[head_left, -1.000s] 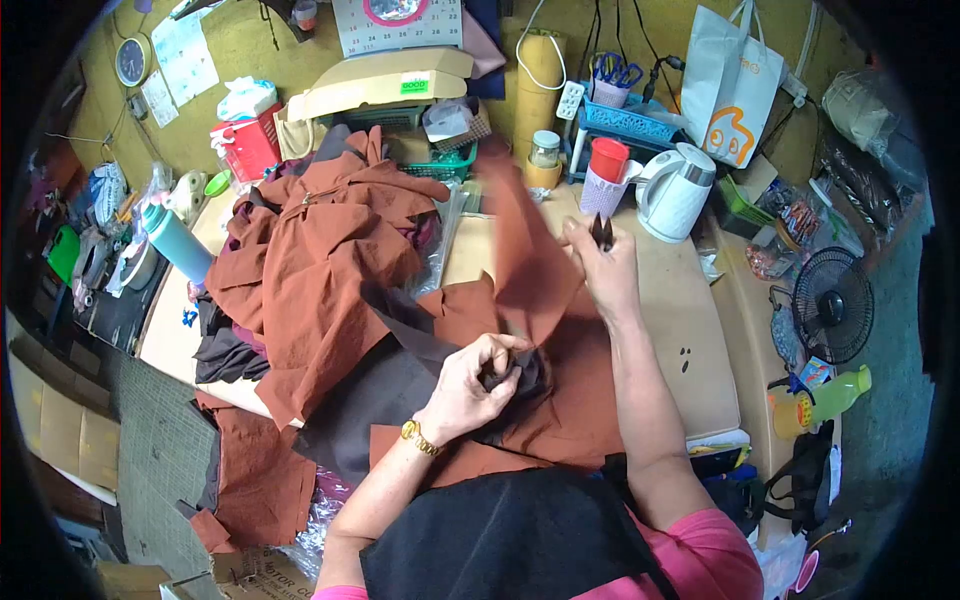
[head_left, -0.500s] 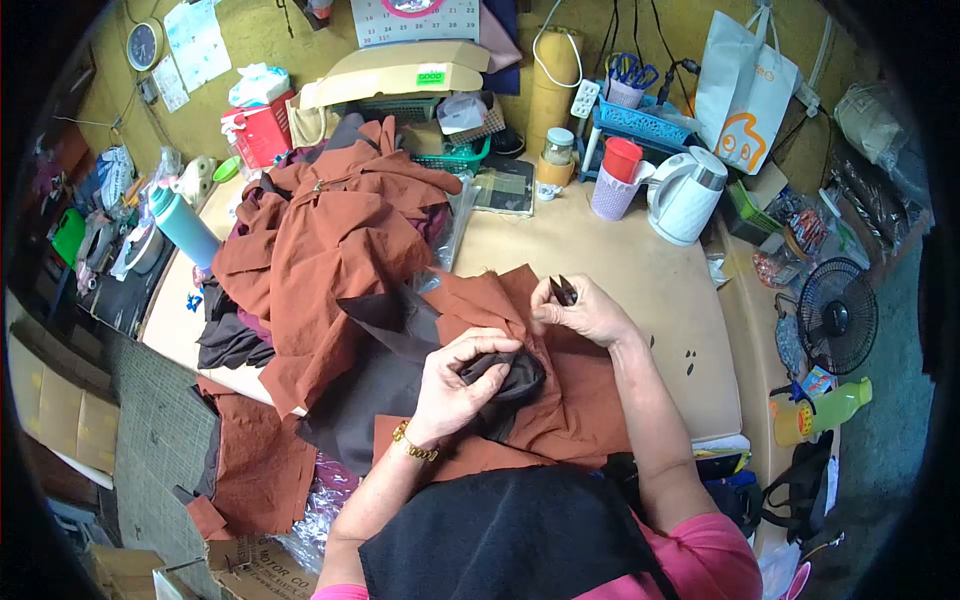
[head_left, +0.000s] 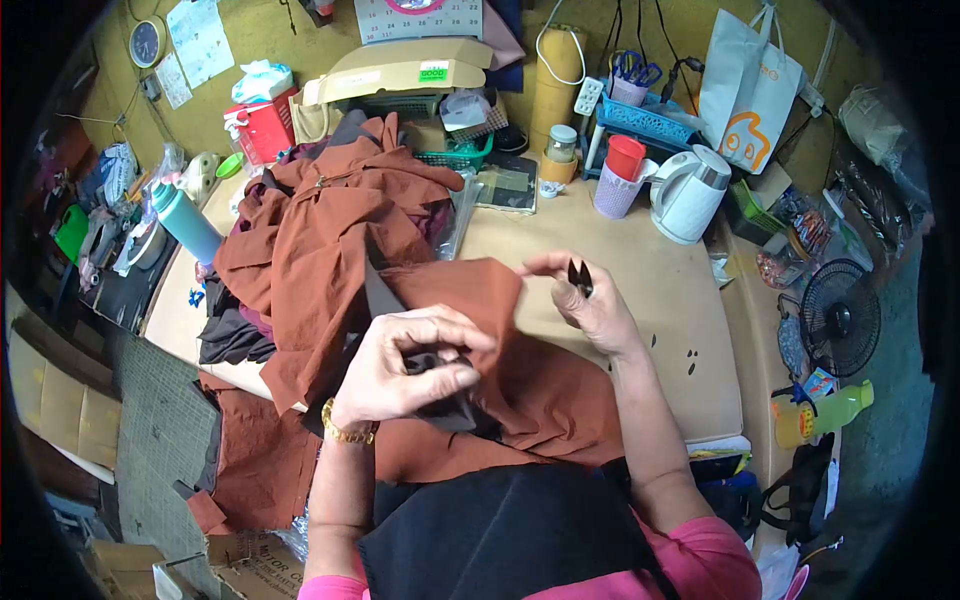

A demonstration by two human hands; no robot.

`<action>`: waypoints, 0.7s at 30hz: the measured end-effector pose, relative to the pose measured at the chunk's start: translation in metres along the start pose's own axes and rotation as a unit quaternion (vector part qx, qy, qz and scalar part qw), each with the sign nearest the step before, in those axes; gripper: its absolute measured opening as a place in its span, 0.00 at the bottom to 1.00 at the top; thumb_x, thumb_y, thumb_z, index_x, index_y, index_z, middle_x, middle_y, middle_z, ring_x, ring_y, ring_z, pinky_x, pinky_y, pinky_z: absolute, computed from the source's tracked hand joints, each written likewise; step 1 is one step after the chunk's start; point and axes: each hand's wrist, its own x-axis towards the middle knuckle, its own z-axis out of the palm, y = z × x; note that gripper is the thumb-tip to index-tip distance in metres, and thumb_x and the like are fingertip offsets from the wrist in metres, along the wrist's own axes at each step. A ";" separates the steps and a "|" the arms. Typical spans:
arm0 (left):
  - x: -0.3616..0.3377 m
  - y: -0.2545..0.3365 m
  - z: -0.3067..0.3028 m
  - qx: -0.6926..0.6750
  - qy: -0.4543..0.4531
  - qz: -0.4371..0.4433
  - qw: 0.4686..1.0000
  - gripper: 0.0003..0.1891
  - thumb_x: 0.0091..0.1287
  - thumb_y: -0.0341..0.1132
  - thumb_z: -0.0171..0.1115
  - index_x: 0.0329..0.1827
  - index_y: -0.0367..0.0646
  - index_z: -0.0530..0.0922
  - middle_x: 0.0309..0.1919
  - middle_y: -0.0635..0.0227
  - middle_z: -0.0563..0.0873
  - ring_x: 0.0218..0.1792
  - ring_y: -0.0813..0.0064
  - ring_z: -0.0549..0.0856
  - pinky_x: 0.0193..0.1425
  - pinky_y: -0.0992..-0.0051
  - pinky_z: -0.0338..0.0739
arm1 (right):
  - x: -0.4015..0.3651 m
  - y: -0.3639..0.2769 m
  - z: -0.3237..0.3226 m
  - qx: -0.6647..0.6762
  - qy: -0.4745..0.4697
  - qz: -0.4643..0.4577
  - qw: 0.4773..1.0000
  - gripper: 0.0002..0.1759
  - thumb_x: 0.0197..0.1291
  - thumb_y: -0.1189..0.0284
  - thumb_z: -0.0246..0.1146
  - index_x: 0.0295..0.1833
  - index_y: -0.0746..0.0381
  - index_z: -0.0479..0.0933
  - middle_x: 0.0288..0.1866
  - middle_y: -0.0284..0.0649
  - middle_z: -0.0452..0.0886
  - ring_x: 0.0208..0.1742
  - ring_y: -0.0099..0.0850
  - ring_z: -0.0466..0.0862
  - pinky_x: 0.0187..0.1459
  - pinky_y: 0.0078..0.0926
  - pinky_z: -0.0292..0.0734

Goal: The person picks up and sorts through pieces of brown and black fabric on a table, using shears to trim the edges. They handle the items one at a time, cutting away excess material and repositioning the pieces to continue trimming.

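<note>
My left hand (head_left: 405, 365) hovers over the dark cloth (head_left: 450, 408), thumb and fingers apart with a gap between them. In my right hand (head_left: 590, 305) is a small pair of dark snips (head_left: 579, 277), held in the palm with the two points upward. The index finger and thumb of that hand reach toward a raised edge of the rust-brown cloth (head_left: 465, 290); whether they touch it is blurred. More rust-brown cloth (head_left: 550, 400) lies in folds below my hands, against the black apron (head_left: 500, 535).
A large heap of rust-brown garments (head_left: 330, 225) covers the left of the table (head_left: 690, 320). Behind stand a white kettle (head_left: 690, 195), a red cup (head_left: 625, 158) in a lilac holder and a blue basket (head_left: 645, 120). A black fan (head_left: 838, 318) is at the right.
My left hand has moved left and opened away from the bunched dark cloth. My right hand has shifted slightly right, its index finger now stretched out. A flap of rust-brown cloth has risen between them.
</note>
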 end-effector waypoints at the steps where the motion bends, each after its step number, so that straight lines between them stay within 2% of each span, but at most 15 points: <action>1: 0.005 0.001 0.008 0.008 -0.001 0.048 0.999 0.15 0.56 0.31 0.75 0.44 0.32 0.87 0.36 0.64 0.87 0.40 0.78 0.84 0.45 0.75 0.77 | 0.004 -0.009 0.002 0.077 -0.027 -0.053 0.995 0.21 0.66 0.63 0.70 0.56 0.66 0.76 0.51 0.35 0.82 0.44 0.20 0.82 0.49 0.20 0.75; 2: 0.008 0.005 0.009 0.065 -0.027 0.080 0.994 0.15 0.56 0.27 0.75 0.45 0.33 0.86 0.39 0.63 0.87 0.40 0.78 0.84 0.45 0.75 0.78 | 0.009 0.013 -0.011 0.189 -0.108 0.014 0.976 0.28 0.64 0.61 0.72 0.61 0.67 0.73 0.57 0.36 0.80 0.45 0.21 0.83 0.45 0.18 0.76; 4: 0.008 0.012 0.023 0.013 0.013 -0.011 1.000 0.12 0.57 0.25 0.74 0.44 0.33 0.86 0.40 0.64 0.87 0.41 0.78 0.83 0.47 0.76 0.77 | 0.016 0.020 0.017 0.246 -0.120 0.001 0.962 0.23 0.62 0.62 0.73 0.53 0.65 0.76 0.50 0.35 0.82 0.40 0.20 0.82 0.40 0.18 0.77; 5: 0.005 0.008 0.025 0.015 0.013 -0.010 1.000 0.12 0.57 0.25 0.74 0.44 0.33 0.86 0.40 0.64 0.87 0.41 0.78 0.83 0.47 0.76 0.77 | 0.015 0.029 0.014 0.246 -0.121 -0.001 0.962 0.23 0.62 0.62 0.73 0.53 0.65 0.76 0.50 0.35 0.82 0.40 0.20 0.82 0.40 0.18 0.77; 7: -0.001 -0.012 0.026 0.005 0.087 0.019 0.996 0.10 0.59 0.24 0.73 0.43 0.34 0.85 0.42 0.64 0.86 0.43 0.78 0.84 0.50 0.77 0.77 | 0.014 0.043 0.007 0.281 -0.115 -0.032 0.952 0.11 0.66 0.68 0.69 0.45 0.64 0.78 0.43 0.33 0.83 0.38 0.19 0.81 0.39 0.19 0.78; 10: -0.009 -0.038 0.024 -0.066 0.070 -0.006 0.995 0.09 0.60 0.26 0.74 0.41 0.35 0.83 0.43 0.64 0.86 0.45 0.78 0.84 0.51 0.77 0.77 | 0.010 0.020 0.005 0.257 -0.059 -0.074 0.962 0.05 0.69 0.75 0.64 0.39 0.63 0.77 0.38 0.30 0.82 0.39 0.18 0.81 0.43 0.20 0.78; 11: -0.011 -0.041 0.028 -0.132 0.088 -0.045 0.986 0.10 0.62 0.31 0.74 0.41 0.35 0.84 0.43 0.64 0.86 0.45 0.76 0.84 0.52 0.76 0.77 | 0.014 0.031 0.005 0.166 -0.011 -0.125 0.978 0.03 0.71 0.78 0.61 0.41 0.64 0.77 0.38 0.29 0.82 0.40 0.18 0.80 0.45 0.20 0.78; 12: -0.012 -0.052 0.030 -0.198 0.096 -0.055 0.974 0.11 0.65 0.36 0.72 0.37 0.35 0.84 0.43 0.63 0.87 0.46 0.75 0.84 0.54 0.75 0.77 | 0.014 0.028 0.010 0.167 -0.011 -0.125 0.978 0.03 0.71 0.78 0.61 0.41 0.64 0.77 0.38 0.29 0.82 0.40 0.18 0.80 0.45 0.20 0.78; 14: -0.011 -0.067 0.034 -0.255 0.084 -0.036 0.963 0.12 0.68 0.38 0.69 0.35 0.35 0.85 0.45 0.62 0.87 0.47 0.74 0.84 0.55 0.73 0.77 | 0.013 0.017 0.020 0.098 0.075 -0.118 0.985 0.02 0.71 0.79 0.59 0.42 0.66 0.76 0.37 0.28 0.80 0.40 0.17 0.78 0.44 0.19 0.75; 15: -0.008 -0.068 0.041 -0.199 0.101 -0.061 0.973 0.10 0.67 0.35 0.69 0.37 0.34 0.87 0.46 0.62 0.88 0.47 0.74 0.84 0.55 0.74 0.77 | 0.014 0.022 0.018 0.097 0.075 -0.118 0.985 0.02 0.71 0.79 0.59 0.42 0.66 0.76 0.37 0.28 0.80 0.40 0.17 0.78 0.44 0.19 0.75; 17: -0.005 -0.063 0.051 -0.185 0.117 -0.080 0.972 0.09 0.65 0.25 0.70 0.47 0.32 0.86 0.47 0.65 0.86 0.47 0.78 0.84 0.54 0.79 0.79 | 0.016 0.037 0.010 -0.064 0.088 -0.208 0.972 0.02 0.71 0.79 0.59 0.42 0.67 0.74 0.34 0.30 0.79 0.37 0.16 0.77 0.39 0.21 0.74; 18: -0.004 -0.066 0.054 -0.208 0.126 -0.085 0.966 0.12 0.63 0.21 0.70 0.50 0.32 0.85 0.49 0.65 0.85 0.47 0.80 0.84 0.53 0.80 0.79 | 0.014 0.037 0.008 -0.065 0.088 -0.208 0.972 0.02 0.71 0.79 0.59 0.42 0.67 0.74 0.34 0.30 0.79 0.37 0.16 0.77 0.39 0.21 0.74; 19: -0.003 -0.067 0.056 -0.207 0.126 -0.085 0.966 0.12 0.63 0.21 0.70 0.50 0.32 0.85 0.49 0.65 0.85 0.47 0.80 0.84 0.53 0.80 0.79 | 0.012 0.038 0.007 -0.139 0.114 -0.167 0.969 0.02 0.71 0.79 0.59 0.42 0.66 0.74 0.32 0.31 0.78 0.35 0.17 0.76 0.37 0.22 0.73; 20: -0.002 -0.067 0.058 -0.176 0.140 -0.069 0.972 0.15 0.63 0.20 0.69 0.54 0.33 0.84 0.50 0.66 0.84 0.47 0.81 0.84 0.53 0.82 0.79 | 0.009 0.038 0.006 -0.212 0.140 -0.124 0.959 0.02 0.71 0.79 0.60 0.42 0.66 0.74 0.31 0.32 0.77 0.34 0.17 0.76 0.34 0.23 0.72; 21: -0.001 -0.069 0.060 -0.145 0.154 -0.053 0.976 0.18 0.63 0.19 0.68 0.57 0.33 0.83 0.52 0.68 0.83 0.47 0.82 0.83 0.53 0.83 0.79 | 0.008 0.037 0.005 -0.212 0.138 -0.126 0.959 0.02 0.71 0.79 0.60 0.42 0.66 0.74 0.31 0.32 0.77 0.34 0.17 0.76 0.34 0.23 0.72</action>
